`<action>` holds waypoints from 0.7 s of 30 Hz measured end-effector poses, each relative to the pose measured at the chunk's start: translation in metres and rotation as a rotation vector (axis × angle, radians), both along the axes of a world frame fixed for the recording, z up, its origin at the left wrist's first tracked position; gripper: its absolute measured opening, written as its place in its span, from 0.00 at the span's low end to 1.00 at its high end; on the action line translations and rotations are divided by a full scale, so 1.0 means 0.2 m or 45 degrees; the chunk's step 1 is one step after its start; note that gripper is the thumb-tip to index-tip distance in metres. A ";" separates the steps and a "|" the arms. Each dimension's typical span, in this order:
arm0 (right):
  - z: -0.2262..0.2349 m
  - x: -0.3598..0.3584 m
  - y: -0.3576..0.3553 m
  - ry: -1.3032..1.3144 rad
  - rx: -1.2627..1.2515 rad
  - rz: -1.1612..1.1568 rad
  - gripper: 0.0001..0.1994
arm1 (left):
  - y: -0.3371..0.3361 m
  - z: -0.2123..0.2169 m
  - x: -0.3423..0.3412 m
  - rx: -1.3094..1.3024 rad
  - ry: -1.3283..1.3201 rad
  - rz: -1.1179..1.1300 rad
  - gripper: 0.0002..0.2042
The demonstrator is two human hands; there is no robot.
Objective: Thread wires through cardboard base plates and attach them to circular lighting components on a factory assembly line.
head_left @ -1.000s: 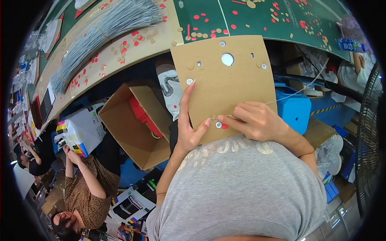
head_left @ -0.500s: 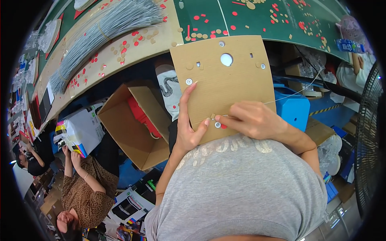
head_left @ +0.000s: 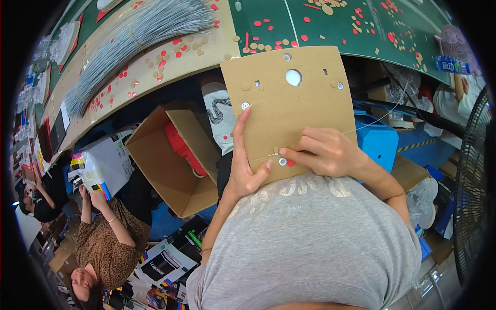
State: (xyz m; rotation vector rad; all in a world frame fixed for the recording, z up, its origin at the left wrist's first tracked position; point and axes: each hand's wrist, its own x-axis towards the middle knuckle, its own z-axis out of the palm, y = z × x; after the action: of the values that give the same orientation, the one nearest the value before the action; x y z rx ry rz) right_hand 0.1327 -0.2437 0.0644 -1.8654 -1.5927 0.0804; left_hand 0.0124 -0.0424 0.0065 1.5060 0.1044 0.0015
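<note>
Down at my left, a person in a leopard-print top bends over a white printed box, well apart from my work. Nearer me an open cardboard carton stands on the floor with something red inside it.

Next comes my left hand. It grips the left edge of the punched cardboard panel: the forefinger runs up the face toward a small metal eyelet, the thumb presses near the lower edge, and the rest of the fingers are hidden behind the board, so I judge it clamped on the panel. The panel stands tilted against my chest, its upper edge reaching to the green worktable, which is strewn with red and tan punched discs; a bundle of grey wires lies farther left along the table.

Just right of my left thumb, near the panel's lower edge, sits a second eyelet, and above it a short thin wire end lies roughly level, pointing left. My right hand comes in from the right with fingertips pinched together on the small piece where that wire meets the board. So the working spot lies between both hands, touching the right fingertips and just beside the left thumb; the right hand is the nearer one. A thin wire trails off rightward past a blue bin.
</note>
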 end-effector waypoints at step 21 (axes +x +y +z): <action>-0.03 -0.01 0.05 0.043 0.068 -0.012 0.17 | 0.06 0.11 -0.01 0.444 -0.072 0.028 0.32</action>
State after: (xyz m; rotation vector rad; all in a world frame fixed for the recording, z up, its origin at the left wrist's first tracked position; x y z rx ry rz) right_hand 0.1304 -0.2344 0.0587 -1.8212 -1.5480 0.0638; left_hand 0.0114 -0.0314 0.0276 1.8514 0.0781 0.0837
